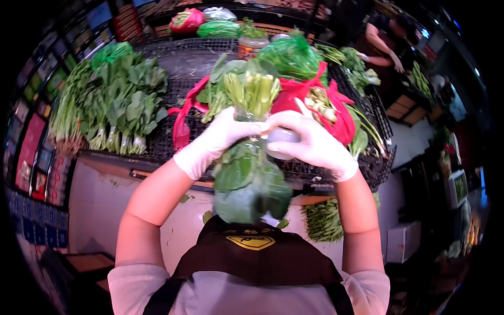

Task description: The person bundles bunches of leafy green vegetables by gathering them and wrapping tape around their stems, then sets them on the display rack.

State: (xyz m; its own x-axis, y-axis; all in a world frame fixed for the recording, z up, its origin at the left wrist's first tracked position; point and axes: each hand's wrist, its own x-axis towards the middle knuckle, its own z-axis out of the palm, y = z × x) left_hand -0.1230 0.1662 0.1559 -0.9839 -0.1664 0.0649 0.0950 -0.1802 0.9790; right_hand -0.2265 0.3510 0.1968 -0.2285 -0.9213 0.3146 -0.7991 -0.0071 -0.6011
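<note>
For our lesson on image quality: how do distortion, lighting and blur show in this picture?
Head view: wide-angle distortion bows the shelves at left, and the corners go black; head view: the gloved left hand and right hand look bright, while the edges are dim; head view: the held bunch of greens looks soft, its lower leaves slightly smeared.

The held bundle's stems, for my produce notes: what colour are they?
Light yellowish green; the stems show best in the head view, the only one.

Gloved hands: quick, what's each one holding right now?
Left hand: closed around a bunch of leafy greens.
Right hand: closed on what looks like a tape roll.
</note>
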